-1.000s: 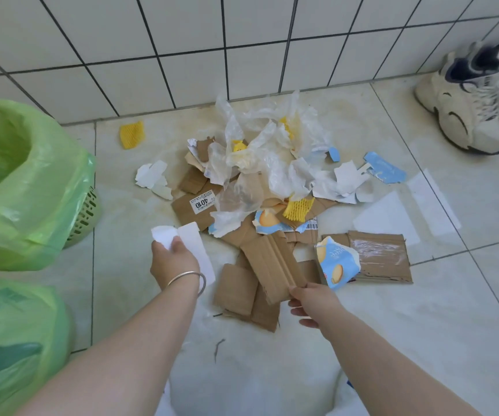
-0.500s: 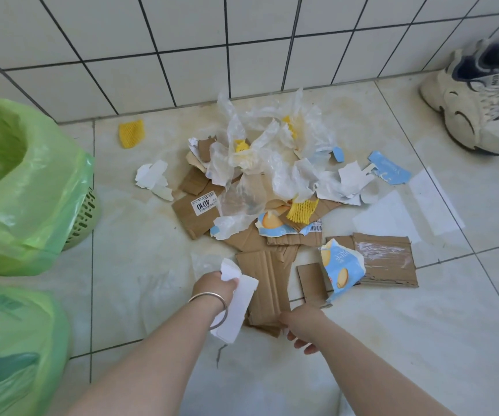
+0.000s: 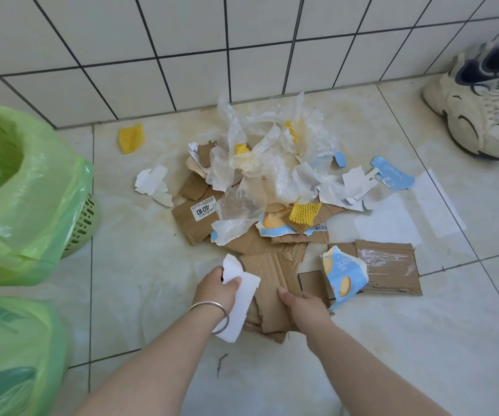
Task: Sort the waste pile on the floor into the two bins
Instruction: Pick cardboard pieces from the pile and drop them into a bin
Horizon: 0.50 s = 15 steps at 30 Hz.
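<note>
Waste pile (image 3: 275, 193) on the floor (image 3: 407, 340), against the foot of the tiled wall (image 3: 182, 55): crumpled clear plastic (image 3: 272, 151) at the wall side of the pile, torn white paper (image 3: 152, 184) at its left edge, brown cardboard and scraps of blue biscuit wrapper (image 3: 344, 271) at its near side. Left hand (image 3: 216, 288) at the pile's near-left edge, grip closed on a white paper strip (image 3: 240, 301) (thumb on top, fingers hidden beneath), a silver bangle (image 3: 212, 309) on the wrist. Right hand (image 3: 305, 304) just right of it, at the pile's near edge, thumb curled onto the top of a ribbed cardboard piece (image 3: 272, 283); fingers tucked under the right edge, so gripping it by the look of things. Two bins left of the pile, well apart from it: a farther green-lined bin (image 3: 26, 190) with a slatted green basket showing under the bag, and a nearer green-lined bin (image 3: 11, 349). A yellow foam net (image 3: 131, 139) on the floor beyond the pile's left side, near the wall. A pale sneaker (image 3: 482, 106) far right of the pile.
</note>
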Each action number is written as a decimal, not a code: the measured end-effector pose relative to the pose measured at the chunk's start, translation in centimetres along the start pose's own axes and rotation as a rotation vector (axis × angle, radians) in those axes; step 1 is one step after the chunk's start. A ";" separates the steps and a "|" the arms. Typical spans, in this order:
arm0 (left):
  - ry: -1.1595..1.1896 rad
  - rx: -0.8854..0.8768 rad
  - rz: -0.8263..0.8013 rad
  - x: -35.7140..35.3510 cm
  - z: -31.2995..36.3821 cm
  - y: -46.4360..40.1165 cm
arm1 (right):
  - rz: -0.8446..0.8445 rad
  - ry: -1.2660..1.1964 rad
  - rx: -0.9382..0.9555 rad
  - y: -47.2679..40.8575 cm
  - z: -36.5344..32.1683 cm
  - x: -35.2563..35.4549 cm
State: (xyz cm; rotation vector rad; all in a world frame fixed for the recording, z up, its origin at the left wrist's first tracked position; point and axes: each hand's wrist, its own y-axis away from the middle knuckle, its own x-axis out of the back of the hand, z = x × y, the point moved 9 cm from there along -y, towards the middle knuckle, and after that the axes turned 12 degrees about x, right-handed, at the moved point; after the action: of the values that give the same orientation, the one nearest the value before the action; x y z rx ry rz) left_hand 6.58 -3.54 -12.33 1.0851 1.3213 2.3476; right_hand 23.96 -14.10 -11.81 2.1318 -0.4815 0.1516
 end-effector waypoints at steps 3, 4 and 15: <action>0.022 -0.025 0.072 2.5 1.1 0.4 | -0.032 0.065 0.000 0.4 -1.8 2.2; 0.051 -0.030 0.074 3.2 1.5 0.6 | -0.057 0.059 -0.017 0.5 -2.3 3.0; 0.104 -0.123 0.135 8.6 8.9 7.8 | -0.141 0.169 0.078 6.5 -12.3 9.7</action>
State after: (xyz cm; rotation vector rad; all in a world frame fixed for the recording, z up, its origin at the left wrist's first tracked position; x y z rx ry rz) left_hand 7.95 2.32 1.02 1.0587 1.1519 2.5779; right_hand 31.21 -10.03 2.99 2.1980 -0.2285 0.2716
